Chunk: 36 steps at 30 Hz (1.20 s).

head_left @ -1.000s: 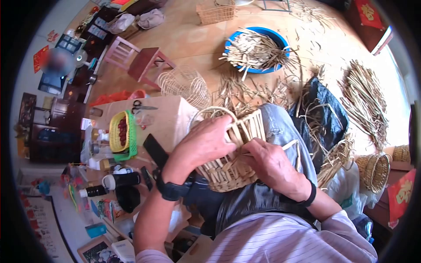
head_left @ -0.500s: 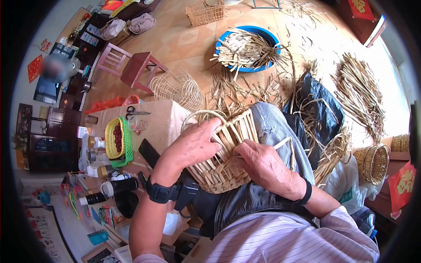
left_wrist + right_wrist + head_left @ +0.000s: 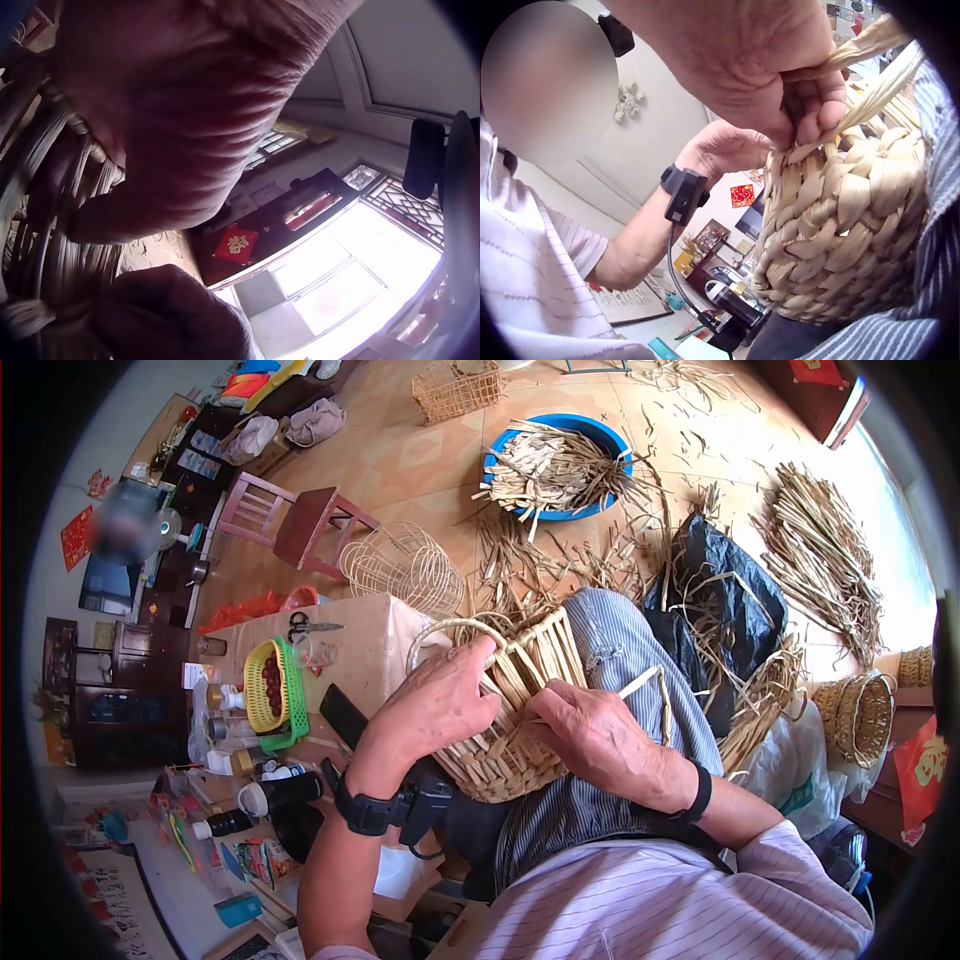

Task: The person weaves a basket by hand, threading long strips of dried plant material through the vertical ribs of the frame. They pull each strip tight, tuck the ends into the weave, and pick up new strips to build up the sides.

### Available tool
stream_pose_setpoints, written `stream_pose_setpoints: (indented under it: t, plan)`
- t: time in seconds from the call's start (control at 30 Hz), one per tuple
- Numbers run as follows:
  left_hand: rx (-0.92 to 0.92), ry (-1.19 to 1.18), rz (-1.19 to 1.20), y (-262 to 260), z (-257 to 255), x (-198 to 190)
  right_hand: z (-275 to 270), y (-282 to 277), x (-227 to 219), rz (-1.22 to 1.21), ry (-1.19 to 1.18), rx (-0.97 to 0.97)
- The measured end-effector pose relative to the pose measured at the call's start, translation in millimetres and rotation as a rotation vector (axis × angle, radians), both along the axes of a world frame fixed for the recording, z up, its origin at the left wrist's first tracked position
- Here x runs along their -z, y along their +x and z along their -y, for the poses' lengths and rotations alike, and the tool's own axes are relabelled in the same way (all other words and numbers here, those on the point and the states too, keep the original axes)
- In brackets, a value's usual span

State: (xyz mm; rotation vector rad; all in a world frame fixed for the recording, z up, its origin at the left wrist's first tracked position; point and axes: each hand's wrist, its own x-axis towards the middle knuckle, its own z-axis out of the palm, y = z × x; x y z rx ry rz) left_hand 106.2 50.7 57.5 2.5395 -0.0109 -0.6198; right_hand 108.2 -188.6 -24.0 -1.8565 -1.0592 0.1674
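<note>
A partly woven basket (image 3: 495, 765) of pale flat strands lies tilted on the lap, with a round hoop at its rim. My left hand (image 3: 440, 700) grips its rim side, the fingers hidden inside the basket and the thumb over the upright strands. My right hand (image 3: 600, 735) pinches a strand against the basket's side. In the right wrist view, the right hand (image 3: 757, 82) has its fingers curled round a twisted strand (image 3: 862, 49) above the braided wall (image 3: 840, 225). The left wrist view has the left hand (image 3: 172, 127) over upright strands (image 3: 90, 180).
A blue tub (image 3: 612, 445) of cut strands, a wire frame (image 3: 405, 572) and a black plastic bag (image 3: 735, 605) are on the floor beyond the knees. On the left, a table (image 3: 370, 645) carries scissors (image 3: 312, 627) and a yellow basket (image 3: 262, 695). More strands (image 3: 820, 560) lie right.
The view has shifted slightly, moving the surroundings in the frame. Both hands keep their places on the basket, with the right hand still pinching at its side.
</note>
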Motion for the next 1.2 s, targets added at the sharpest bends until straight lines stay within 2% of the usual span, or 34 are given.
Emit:
stream_pose_setpoints:
  t: [0.17, 0.27, 0.37, 0.57, 0.77, 0.87, 0.97, 1.07, 1.2]
  plan:
    - [0.001, 0.062, -0.113, 6.0, 9.1, -11.6, 0.2, 0.5, 2.4, 0.001, -0.003, -0.007]
    - [-0.014, 0.031, -0.058, 4.6, 11.4, -9.7, 1.0, 0.9, 0.4, -0.013, 0.007, -0.013]
    - [-0.024, 0.029, -0.115, 8.1, 12.9, -11.2, 1.5, 2.2, 0.4, -0.019, 0.017, -0.027]
    - [0.062, 0.119, -0.097, 6.8, 8.1, -3.3, 2.5, 2.9, 0.9, -0.04, 0.033, -0.045]
    - [0.086, 0.034, -0.103, 5.8, -3.2, 0.1, 2.6, 1.9, 2.5, -0.044, 0.029, -0.042]
    - [0.057, -0.127, -0.134, 6.6, -12.5, 9.2, 2.5, 1.9, 3.1, -0.042, 0.034, -0.047]
    - [0.043, -0.053, -0.18, 8.7, -9.1, 0.7, 1.9, 1.7, 3.0, -0.035, 0.042, -0.048]
    - [-0.013, -0.113, -0.192, 9.6, -9.1, -0.9, 2.3, 0.9, 4.4, -0.029, 0.048, -0.038]
    - [0.002, -0.128, -0.091, 3.8, -10.3, 4.5, 3.5, 1.2, 3.1, -0.04, 0.045, -0.042]
